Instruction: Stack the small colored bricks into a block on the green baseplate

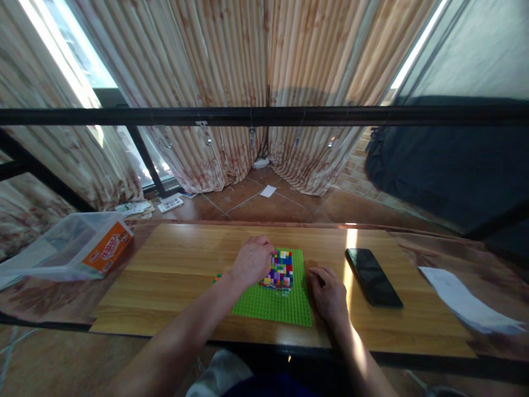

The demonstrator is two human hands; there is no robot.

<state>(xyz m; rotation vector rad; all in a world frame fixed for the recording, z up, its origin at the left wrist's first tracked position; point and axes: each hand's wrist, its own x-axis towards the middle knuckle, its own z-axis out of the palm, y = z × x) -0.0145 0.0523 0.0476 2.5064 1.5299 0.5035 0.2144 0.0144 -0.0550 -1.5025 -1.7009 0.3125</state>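
Note:
A green studded baseplate (300,309) lies on the wooden table. On it stands a low block of multicoloured toy bricks (281,270), with a few clear bricks (285,293) at its near edge. My left hand (257,259) reaches over the plate's left side, its fingers pinched together at the far left corner of the brick block. Whatever is between those fingertips is hidden. Just off the plate's right edge, my right hand (329,292) rests on the table with fingers curled in; I cannot see what they hold, if anything. Several small green and orange bricks (217,278) lie left of my left forearm.
A black phone (374,278) lies right of my right hand. White papers (467,300) are at the far right. At the left sits a clear plastic box (70,242) with an orange label. A dark metal bar (231,116) crosses beyond the table, before curtains (223,60).

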